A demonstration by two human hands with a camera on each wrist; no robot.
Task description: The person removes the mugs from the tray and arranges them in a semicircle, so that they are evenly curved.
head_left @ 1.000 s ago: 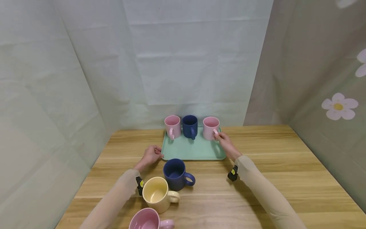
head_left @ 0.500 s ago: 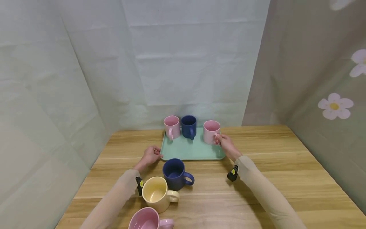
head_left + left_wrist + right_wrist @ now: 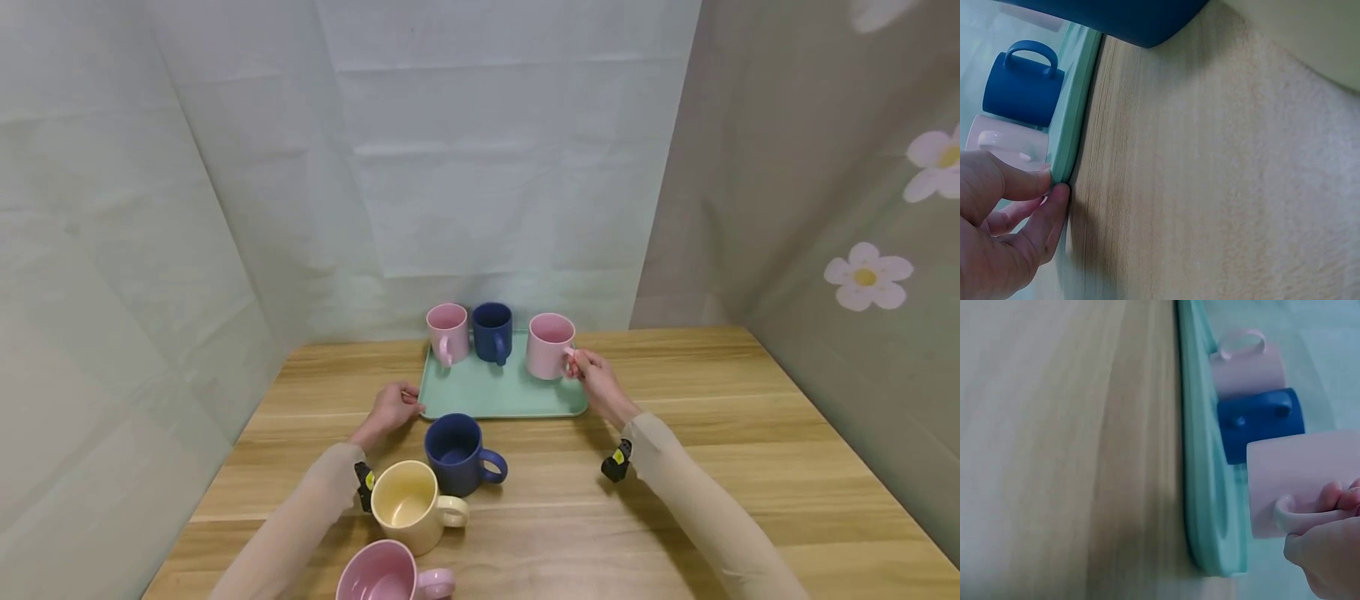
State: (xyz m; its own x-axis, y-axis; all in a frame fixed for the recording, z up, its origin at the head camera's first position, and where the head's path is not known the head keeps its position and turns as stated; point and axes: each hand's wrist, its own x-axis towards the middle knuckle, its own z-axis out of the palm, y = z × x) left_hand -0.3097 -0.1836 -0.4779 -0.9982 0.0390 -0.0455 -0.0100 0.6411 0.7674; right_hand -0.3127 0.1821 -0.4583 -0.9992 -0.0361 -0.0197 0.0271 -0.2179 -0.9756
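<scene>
My right hand [image 3: 595, 377] grips the handle of a pink mug [image 3: 1300, 475] over the right half of a mint-green tray [image 3: 502, 400]. The mug is upright and seems slightly raised off the tray, with a gap beneath it in the right wrist view. At the tray's near left corner, my left hand [image 3: 395, 406] pinches the rim between thumb [image 3: 1029, 184] and fingers. A second pink mug [image 3: 447, 333] and a dark blue mug [image 3: 491, 332] stand side by side along the tray's back, handles towards me.
Before the tray, beside my left forearm, a larger blue mug [image 3: 456, 458], a yellow mug [image 3: 408, 508] and a pink mug [image 3: 378, 575] stand in a slanting row, handles to the right. Pale cloth [image 3: 517, 183] hangs behind the wooden table [image 3: 675, 400].
The pink mug in my right hand has come a little nearer to me and away from the tray's back edge. My left hand keeps its place on the corner.
</scene>
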